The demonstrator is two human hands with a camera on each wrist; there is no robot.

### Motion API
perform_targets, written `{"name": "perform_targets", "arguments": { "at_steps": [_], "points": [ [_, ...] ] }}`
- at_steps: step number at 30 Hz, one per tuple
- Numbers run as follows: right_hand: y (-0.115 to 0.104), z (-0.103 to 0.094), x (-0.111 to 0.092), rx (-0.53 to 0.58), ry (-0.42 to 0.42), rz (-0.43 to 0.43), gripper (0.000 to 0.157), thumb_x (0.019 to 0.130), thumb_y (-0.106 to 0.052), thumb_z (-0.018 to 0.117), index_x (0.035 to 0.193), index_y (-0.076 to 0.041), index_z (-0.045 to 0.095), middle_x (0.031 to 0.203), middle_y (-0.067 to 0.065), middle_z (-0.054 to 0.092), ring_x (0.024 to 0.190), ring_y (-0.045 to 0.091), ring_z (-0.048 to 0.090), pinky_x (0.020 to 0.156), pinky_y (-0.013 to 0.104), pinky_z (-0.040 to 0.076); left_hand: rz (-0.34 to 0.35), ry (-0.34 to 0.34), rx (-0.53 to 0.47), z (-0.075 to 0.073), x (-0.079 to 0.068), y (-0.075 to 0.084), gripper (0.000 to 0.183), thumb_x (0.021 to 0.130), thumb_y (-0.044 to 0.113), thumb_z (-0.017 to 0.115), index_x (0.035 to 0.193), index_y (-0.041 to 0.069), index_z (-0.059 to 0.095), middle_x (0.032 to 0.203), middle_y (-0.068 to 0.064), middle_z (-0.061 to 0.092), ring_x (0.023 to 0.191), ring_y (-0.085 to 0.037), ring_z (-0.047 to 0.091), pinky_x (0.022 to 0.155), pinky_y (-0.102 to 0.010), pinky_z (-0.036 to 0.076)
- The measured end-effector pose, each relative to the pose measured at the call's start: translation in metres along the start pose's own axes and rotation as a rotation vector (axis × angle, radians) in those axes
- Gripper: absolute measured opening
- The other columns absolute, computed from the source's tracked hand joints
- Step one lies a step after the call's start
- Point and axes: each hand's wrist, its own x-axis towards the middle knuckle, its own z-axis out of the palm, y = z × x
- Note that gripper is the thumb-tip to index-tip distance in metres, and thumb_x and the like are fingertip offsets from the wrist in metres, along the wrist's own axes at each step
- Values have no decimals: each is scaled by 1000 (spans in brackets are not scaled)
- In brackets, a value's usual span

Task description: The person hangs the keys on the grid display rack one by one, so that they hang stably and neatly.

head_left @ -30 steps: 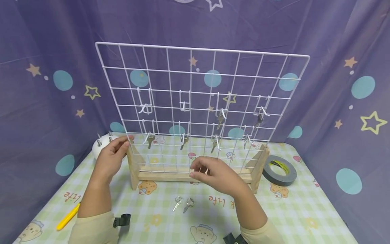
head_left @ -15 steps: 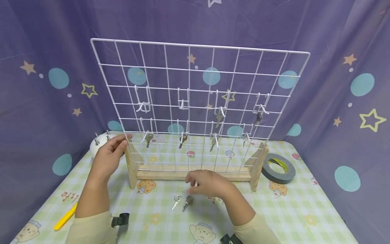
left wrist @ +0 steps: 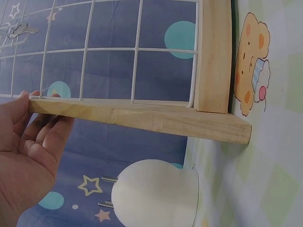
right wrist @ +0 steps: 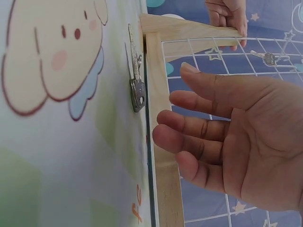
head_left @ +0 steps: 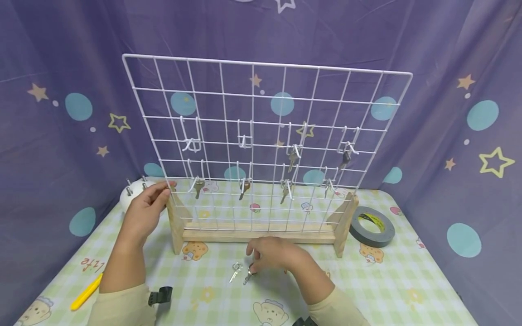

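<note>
A white wire grid rack (head_left: 268,97) stands upright on a wooden base, with white hooks in two rows; several hooks carry a key, such as the key (head_left: 198,188) at the lower left. The two upper-left hooks (head_left: 244,141) are bare. My left hand (head_left: 142,210) pinches the top of the wooden left side post (left wrist: 142,120), thumb on one side and fingers on the other. My right hand (head_left: 275,256) is low over the table, fingers loosely bent, nothing held. Its fingertips overlap a dark-headed key (head_left: 247,277) in the head view. A silver key (head_left: 235,270) lies just left of it.
To the right of the rack lies a roll of grey tape (head_left: 372,227). A white rounded object with metal pegs (left wrist: 154,191) stands behind the left post. A yellow-handled tool (head_left: 86,292) lies at the front left of the checked tablecloth (head_left: 195,312). Purple curtain surrounds the table.
My right hand has come down from in front of the grid to the two keys on the table. My left hand keeps its hold on the side post.
</note>
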Motion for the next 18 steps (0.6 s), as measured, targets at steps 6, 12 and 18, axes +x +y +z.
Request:
{"name": "perform_targets", "arguments": {
  "at_steps": [6,12,18],
  "points": [
    [0,5,2,-37,-5,-3,36,81,-32,80,113,-23,66,91,-13,64,78,2,56,64,20,50,14,8,-8,0,0,1,51,103,45,45,143,14,51,137,-9,58,111,6,52,98,-19,51],
    [-2,7,6,-145,-1,-47,36,80,-33,81,112,-23,68,92,-13,64,83,2,56,74,20,50,30,-4,-16,-1,0,-1,51,103,44,44,143,15,51,140,-10,56,114,6,51,99,-18,51],
    [-2,8,9,-188,-23,-40,35,77,-31,83,108,-23,69,89,-12,60,80,3,54,73,19,50,50,6,-60,1,0,0,47,103,40,46,141,13,53,136,-7,58,111,6,52,93,-7,47]
  ]
}}
